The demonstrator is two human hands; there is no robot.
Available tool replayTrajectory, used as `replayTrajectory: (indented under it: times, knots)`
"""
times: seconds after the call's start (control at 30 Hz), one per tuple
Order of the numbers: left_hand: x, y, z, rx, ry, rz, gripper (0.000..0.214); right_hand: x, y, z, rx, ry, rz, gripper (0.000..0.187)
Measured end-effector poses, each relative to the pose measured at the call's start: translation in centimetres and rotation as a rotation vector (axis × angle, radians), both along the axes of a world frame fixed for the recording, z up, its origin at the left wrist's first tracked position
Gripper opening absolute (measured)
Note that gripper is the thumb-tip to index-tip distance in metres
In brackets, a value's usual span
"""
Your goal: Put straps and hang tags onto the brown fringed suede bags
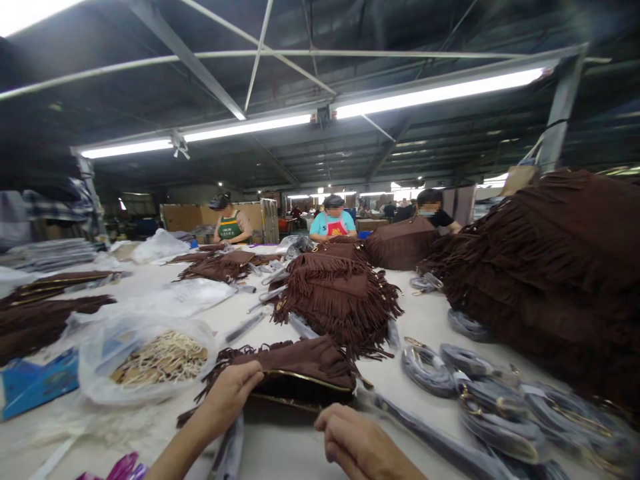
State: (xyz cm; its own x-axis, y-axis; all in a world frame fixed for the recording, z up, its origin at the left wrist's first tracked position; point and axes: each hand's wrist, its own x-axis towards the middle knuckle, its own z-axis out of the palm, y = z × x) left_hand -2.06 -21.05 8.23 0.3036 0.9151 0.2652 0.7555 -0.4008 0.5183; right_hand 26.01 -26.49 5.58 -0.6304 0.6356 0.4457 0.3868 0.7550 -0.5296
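**Fringed Suede Bag Gripped at the Zip**

Dark brown fringed suede bag (300, 357) flat on the white work table (415, 320), right at the near edge of the view, gold zip (305, 380) across its top and black lining (295, 392) showing below. Left hand (230, 400) closed on the bag's near left side, fingers together and curled over the suede, knuckles up. Right hand (357, 443) low at the right end of the opening, fingers pressed together and bent downward, fingertips out of sight, so any grip there impossible to tell. Left forearm (185, 447) angled up from the lower left; right forearm (400, 467) entering along the bottom edge, wrist slightly bent. Best handling, by the look of it: even tension from both sides, fringe kept clear of the zip (loose strands look easy to snag). Close by, a clear plastic bag (150, 360) of beige cords, coiled straps in plastic (427, 370), and a tall heap of fringed bags (540, 280) at the right. Farther down the table, co-workers (333, 217) at their own places.
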Motion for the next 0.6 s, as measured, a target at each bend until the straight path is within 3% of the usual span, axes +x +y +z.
replayTrajectory:
  times: [0.07,0.17,0.23,0.3,0.43,0.53,0.6]
  knots:
    - [0.2,-0.4,-0.3,-0.018,-0.097,0.023,0.036,-1.6,1.0,-0.8,0.107,-0.091,-0.054,0.017]
    - [0.2,-0.7,-1.1,-0.045,-0.249,0.074,0.041,-4.3,2.6,-3.0,0.166,-0.402,-0.136,0.012]
    - [0.2,-0.7,-1.4,-0.062,-0.338,0.119,0.044,-5.8,3.4,-4.3,0.184,-0.592,-0.129,0.011]
    - [0.2,-0.5,-1.6,-0.087,-0.395,0.148,0.045,-6.3,3.6,-4.8,0.196,-0.655,-0.093,0.01]
    - [-0.1,0.4,-1.4,-0.126,-0.363,0.121,0.038,-4.7,2.7,-2.9,0.061,-0.547,-0.049,0.013]
    - [0.1,0.1,-1.0,-0.086,-0.159,0.139,0.031,-2.5,1.5,-0.4,-0.177,-0.359,-0.076,0.016]
    - [0.9,-0.9,-0.9,0.035,0.013,0.171,0.022,-1.5,1.0,0.8,-0.296,-0.211,-0.075,0.015]
